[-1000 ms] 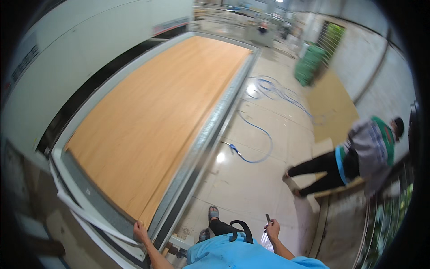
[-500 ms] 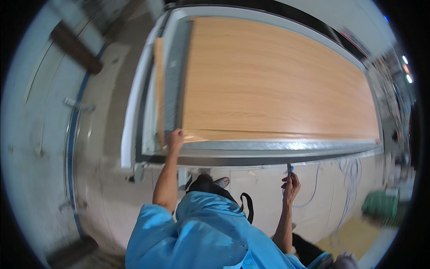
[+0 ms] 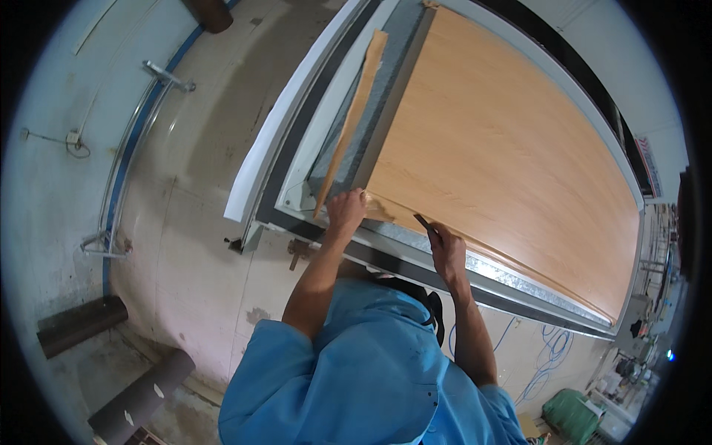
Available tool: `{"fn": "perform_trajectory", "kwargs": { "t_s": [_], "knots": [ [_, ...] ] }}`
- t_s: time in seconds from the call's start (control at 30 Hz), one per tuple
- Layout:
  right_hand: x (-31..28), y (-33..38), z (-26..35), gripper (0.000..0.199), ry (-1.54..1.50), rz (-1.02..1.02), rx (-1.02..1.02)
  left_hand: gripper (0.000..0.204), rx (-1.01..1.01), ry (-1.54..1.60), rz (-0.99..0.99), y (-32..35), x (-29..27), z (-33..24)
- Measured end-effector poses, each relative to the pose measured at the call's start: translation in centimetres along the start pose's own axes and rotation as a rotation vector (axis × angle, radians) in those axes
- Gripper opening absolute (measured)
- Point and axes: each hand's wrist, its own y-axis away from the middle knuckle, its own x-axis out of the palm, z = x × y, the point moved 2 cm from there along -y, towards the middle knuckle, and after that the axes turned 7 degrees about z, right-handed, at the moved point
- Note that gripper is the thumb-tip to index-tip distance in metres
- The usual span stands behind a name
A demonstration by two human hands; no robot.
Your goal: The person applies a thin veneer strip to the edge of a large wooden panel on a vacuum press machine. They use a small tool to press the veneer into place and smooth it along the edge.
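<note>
A large panel covered with wood-grain film (image 3: 512,148) lies on a framed table. At its near left corner, my left hand (image 3: 347,211) is closed on the loose edge of that film, which wrinkles and lifts between my two hands. My right hand (image 3: 449,256) grips a slim dark knife-like tool (image 3: 423,222), its tip at the film's near edge. My fingers partly cover the tool, so its exact kind is unclear. A narrow strip of the same film (image 3: 360,115) lies loose along the left side, its lower end close to my left hand.
A dark-edged frame (image 3: 386,259) with a bare metal surface surrounds the panel. Dark rolls (image 3: 141,397) lie on the floor at the lower left, near a wall with metal brackets (image 3: 169,77). A blue hose (image 3: 549,360) coils on the floor at right, by a green bundle (image 3: 571,415).
My right hand has come up from beside the table's near edge to the film, bringing the tool close to my left hand. The left keeps hold of the film corner. The view has turned.
</note>
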Motion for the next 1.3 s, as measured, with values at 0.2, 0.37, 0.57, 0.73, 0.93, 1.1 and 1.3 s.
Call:
{"fn": "perform_trajectory", "kwargs": {
  "t_s": [0.2, 0.37, 0.57, 0.73, 0.93, 1.1, 1.3],
  "knots": [
    [5.0, -6.9, 3.2, 0.014, 0.156, 0.173, -0.209, 0.017, 0.07, -0.128, -0.157, 1.5, 0.3, -0.5],
    [7.7, -9.5, 4.0, 0.015, 0.265, 0.204, -0.246, 0.015, 0.104, -0.114, -0.257, 1.9, 0.6, -0.6],
    [8.7, -11.1, 3.4, 0.017, 0.329, 0.261, -0.334, 0.013, 0.111, -0.178, -0.325, 1.9, 0.8, -0.7],
    [8.7, -11.9, 3.8, 0.016, 0.383, 0.339, -0.336, 0.013, 0.168, -0.122, -0.413, 2.0, 0.7, -0.7],
    [8.6, -12.8, 5.1, 0.015, 0.539, 0.481, -0.405, 0.015, 0.164, -0.13, -0.354, 1.7, 0.9, -0.5],
    [9.8, -13.3, 5.3, 0.013, 0.644, 0.515, -0.516, 0.015, 0.133, -0.104, -0.273, 1.7, 0.7, -0.7],
    [8.7, -12.5, 3.4, 0.011, 0.835, 0.465, -0.706, 0.014, 0.099, -0.085, -0.239, 1.7, 0.2, -0.8]
  ]
}}
